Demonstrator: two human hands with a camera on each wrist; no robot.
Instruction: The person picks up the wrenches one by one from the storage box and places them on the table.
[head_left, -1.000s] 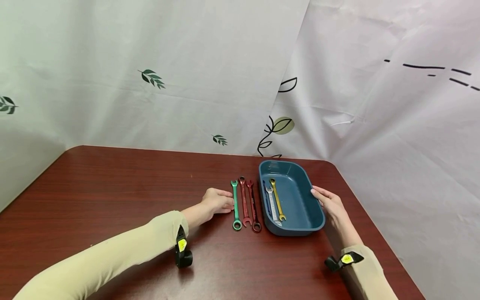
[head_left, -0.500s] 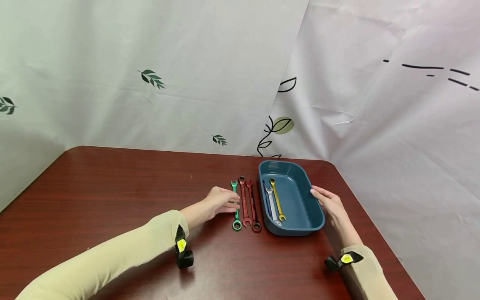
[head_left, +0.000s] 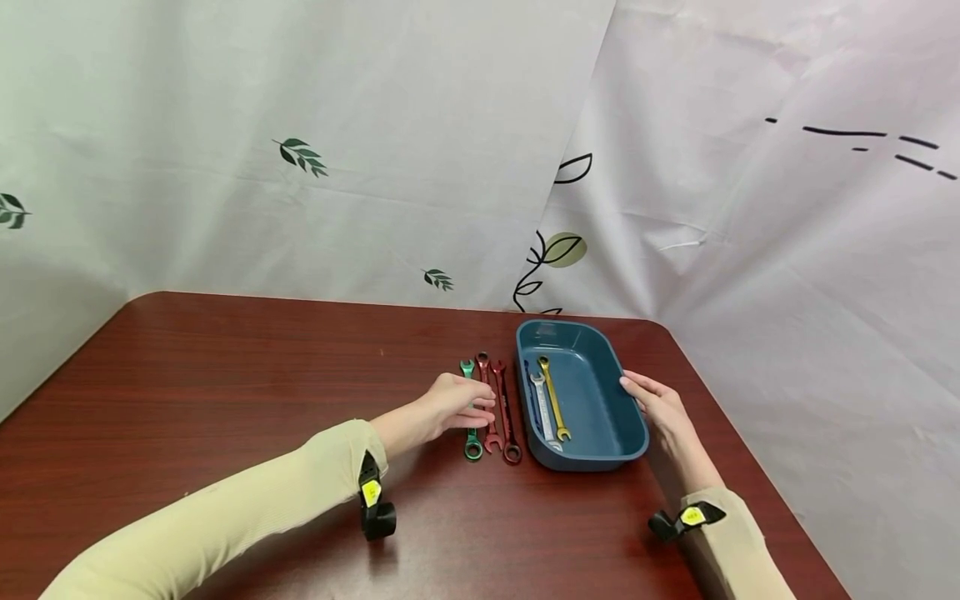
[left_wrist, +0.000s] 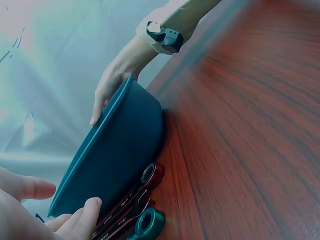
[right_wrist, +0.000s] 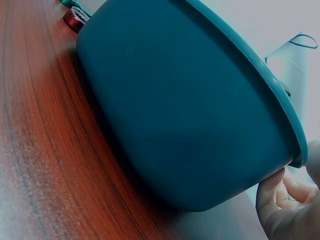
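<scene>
My left hand (head_left: 450, 404) hovers over a row of combination wrenches, thumb apart from the loosely extended fingers and nothing between them. Beneath it lie a green wrench (head_left: 473, 450) and a red wrench (head_left: 492, 441), both partly covered by the hand. A darker red wrench (head_left: 507, 421) lies just right of the fingertips, beside the tray. My right hand (head_left: 663, 412) pinches the right rim of the blue tray (head_left: 600, 408), thumb on the rim, fingers against the outer wall. Inside, along its left side, rest a yellow wrench (head_left: 553, 398), a silver wrench (head_left: 543, 408) and a blue wrench (head_left: 531, 392).
The brown wooden table (head_left: 262, 375) has its right edge close beyond the tray and right hand. A pale curtain (head_left: 375, 167) with leaf prints hangs behind the table. The tray wall (left_wrist: 125, 145) rises directly beside the wrenches in the left wrist view.
My left hand has moved right, from the left side of the green wrench to over the green and red ones. The right hand, tray and wrenches have stayed put.
</scene>
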